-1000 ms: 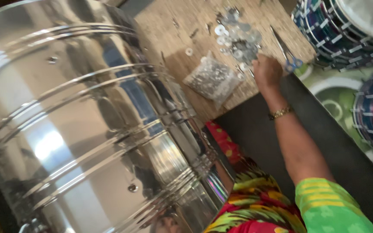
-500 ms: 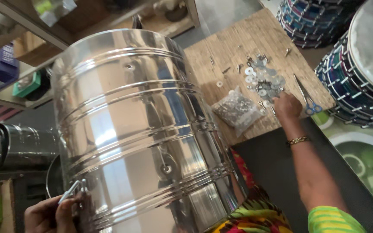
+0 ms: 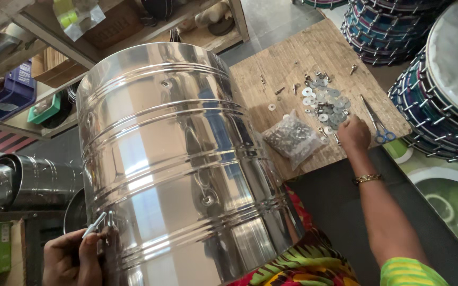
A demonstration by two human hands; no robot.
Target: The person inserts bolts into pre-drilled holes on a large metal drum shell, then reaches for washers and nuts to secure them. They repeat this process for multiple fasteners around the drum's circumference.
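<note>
Head view shows your left hand (image 3: 72, 257) at the near left, fingers pinched around a small metal bolt (image 3: 94, 225) held against the lower edge of the shiny steel drum shell (image 3: 176, 159) standing upright in front of you; one fitting looks seated midway down the shell while other holes seem bare, so most fastening appears left to do. Over at the right, your right hand (image 3: 353, 133) curls loosely over the pile of washers (image 3: 322, 103) on the wooden board (image 3: 287, 63), beside the bag of screws (image 3: 292, 139) and the scissors (image 3: 377, 127); I cannot tell whether it has picked anything up.

The left hand (image 3: 72, 258) is staying low with fingers pinching shut – the right hand (image 3: 353, 133) is reaching far forward, arm extended, fingers curling downward.
</note>
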